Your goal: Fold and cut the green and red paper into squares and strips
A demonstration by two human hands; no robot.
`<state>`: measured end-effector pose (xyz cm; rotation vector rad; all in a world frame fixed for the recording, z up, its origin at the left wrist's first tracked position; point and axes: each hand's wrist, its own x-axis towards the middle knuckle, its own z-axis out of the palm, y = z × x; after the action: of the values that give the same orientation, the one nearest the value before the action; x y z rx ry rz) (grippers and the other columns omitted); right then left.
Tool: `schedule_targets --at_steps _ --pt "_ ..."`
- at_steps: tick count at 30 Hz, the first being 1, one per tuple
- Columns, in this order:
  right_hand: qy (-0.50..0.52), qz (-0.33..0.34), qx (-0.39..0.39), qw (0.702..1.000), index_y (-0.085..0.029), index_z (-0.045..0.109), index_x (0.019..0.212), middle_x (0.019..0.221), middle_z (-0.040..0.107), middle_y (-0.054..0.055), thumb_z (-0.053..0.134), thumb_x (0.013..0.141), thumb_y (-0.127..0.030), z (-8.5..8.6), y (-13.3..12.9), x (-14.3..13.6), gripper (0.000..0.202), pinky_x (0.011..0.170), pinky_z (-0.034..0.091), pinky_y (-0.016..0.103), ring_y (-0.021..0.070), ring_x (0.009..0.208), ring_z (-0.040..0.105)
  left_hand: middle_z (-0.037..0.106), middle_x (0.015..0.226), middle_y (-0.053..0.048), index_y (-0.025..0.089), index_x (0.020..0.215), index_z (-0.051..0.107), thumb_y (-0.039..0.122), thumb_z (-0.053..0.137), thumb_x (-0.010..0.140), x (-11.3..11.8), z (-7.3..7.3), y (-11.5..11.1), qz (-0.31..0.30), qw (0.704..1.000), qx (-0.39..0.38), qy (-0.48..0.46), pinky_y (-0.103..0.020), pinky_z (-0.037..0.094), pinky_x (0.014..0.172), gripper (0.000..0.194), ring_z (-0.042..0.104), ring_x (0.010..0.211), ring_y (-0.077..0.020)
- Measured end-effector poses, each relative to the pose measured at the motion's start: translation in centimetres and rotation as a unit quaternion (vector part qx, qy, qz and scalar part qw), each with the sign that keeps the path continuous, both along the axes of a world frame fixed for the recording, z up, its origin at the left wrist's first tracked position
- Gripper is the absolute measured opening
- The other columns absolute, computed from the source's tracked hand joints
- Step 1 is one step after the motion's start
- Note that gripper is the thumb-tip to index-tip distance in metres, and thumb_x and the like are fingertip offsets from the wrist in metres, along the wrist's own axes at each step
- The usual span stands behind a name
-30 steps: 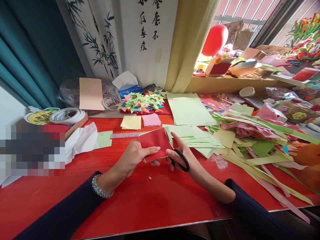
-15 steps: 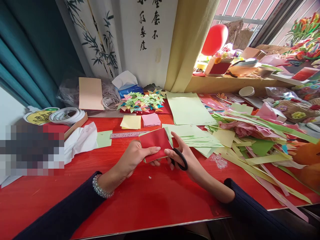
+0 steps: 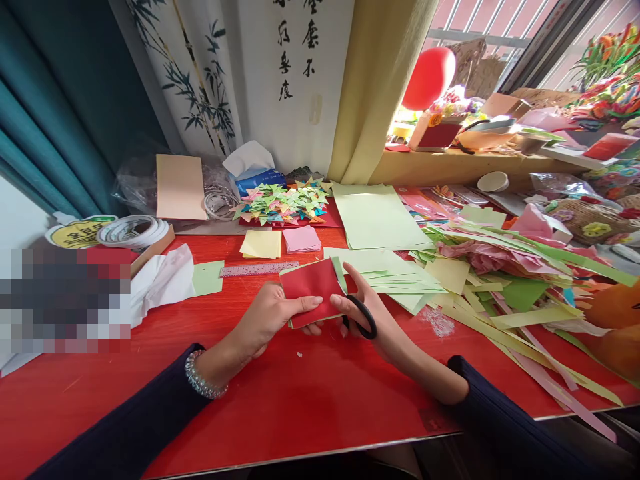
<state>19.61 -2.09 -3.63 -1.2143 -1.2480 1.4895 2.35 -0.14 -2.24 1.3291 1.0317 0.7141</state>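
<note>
Over the middle of the table, my left hand [image 3: 270,317] pinches a red square of paper [image 3: 313,283], thumb on top and fingers beneath. Pale green paper peeks out under its edges. My right hand [image 3: 367,310] has its fingers through the black handles of a pair of scissors [image 3: 369,320], its index finger stretched forward. The blades are mostly hidden at the red paper's right edge, where a narrow green strip [image 3: 339,275] stands up. Behind the hands lie a pink ruler [image 3: 257,269] and a fanned stack of light green sheets [image 3: 400,277].
Yellow squares [image 3: 261,244] and pink squares [image 3: 302,240] sit behind the ruler. Beyond them is a heap of folded paper stars [image 3: 285,202]. Paper offcuts [image 3: 520,313] cover the right side and hang over the front edge. Tape rolls [image 3: 134,231] stand at left.
The red paper has turned very slightly, and the green strip at its right edge stands out a little more. Both hands keep their holds almost in place.
</note>
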Motion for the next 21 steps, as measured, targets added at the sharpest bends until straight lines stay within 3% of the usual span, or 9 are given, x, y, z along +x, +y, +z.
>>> schedule_targets --at_steps 3,9,15,18,21 --pt "0.0 0.001 0.004 1.0 -0.022 0.008 0.14 0.045 0.045 -0.009 0.065 0.069 -0.044 -0.03 0.0 0.01 0.094 0.038 0.025 0.018 0.0104 0.04 0.046 0.068 0.054 -0.004 0.015 0.058 0.07 0.036 0.058 0.074 0.01 -0.06 -0.04 -0.012 1.0 -0.004 -0.001 -0.025 0.048 0.066 0.029 0.063 0.055 -0.0159" --pt "0.004 0.006 0.018 1.0 -0.022 0.006 0.14 0.049 0.051 -0.007 0.064 0.072 -0.04 -0.02 -0.18 -0.09 0.091 0.04 0.028 0.019 0.009 0.04 0.045 0.068 0.054 -0.004 0.014 0.062 0.07 0.035 0.06 0.074 0.2 0.09 -0.08 -0.002 1.0 -0.013 -0.013 -0.024 0.048 0.065 0.026 0.063 0.054 -0.0151" --pt "-0.013 0.002 -0.011 1.0 -0.025 0.012 0.139 0.049 0.042 -0.01 0.063 0.071 -0.043 0.11 -0.2 0.01 0.087 0.04 0.028 0.019 0.0097 0.042 0.047 0.068 0.054 -0.005 0.014 0.059 0.069 0.034 0.06 0.073 0.33 -0.18 -0.25 -0.013 0.999 -0.034 -0.02 -0.024 0.048 0.056 0.026 0.062 0.05 -0.0153" --pt "-0.004 0.007 -0.001 1.0 -0.022 0.021 0.137 0.046 0.041 -0.01 0.063 0.071 -0.043 0.1 -0.21 0.0 0.08 0.042 0.029 0.02 0.009 0.04 0.044 0.067 0.052 -0.005 0.014 0.059 0.069 0.034 0.06 0.074 0.35 -0.33 -0.2 -0.006 0.999 -0.04 -0.02 -0.023 0.048 0.056 0.027 0.062 0.05 -0.0145" --pt "-0.009 0.026 0.009 1.0 -0.019 0.043 0.122 0.047 0.046 -0.008 0.061 0.071 -0.045 -0.08 -0.12 -0.06 0.061 0.042 0.029 0.021 0.0084 0.041 0.042 0.067 0.051 -0.004 0.015 0.059 0.07 0.034 0.06 0.074 0.35 -0.38 -0.09 -0.003 0.999 -0.043 -0.022 -0.021 0.047 0.056 0.027 0.061 0.049 -0.0127"
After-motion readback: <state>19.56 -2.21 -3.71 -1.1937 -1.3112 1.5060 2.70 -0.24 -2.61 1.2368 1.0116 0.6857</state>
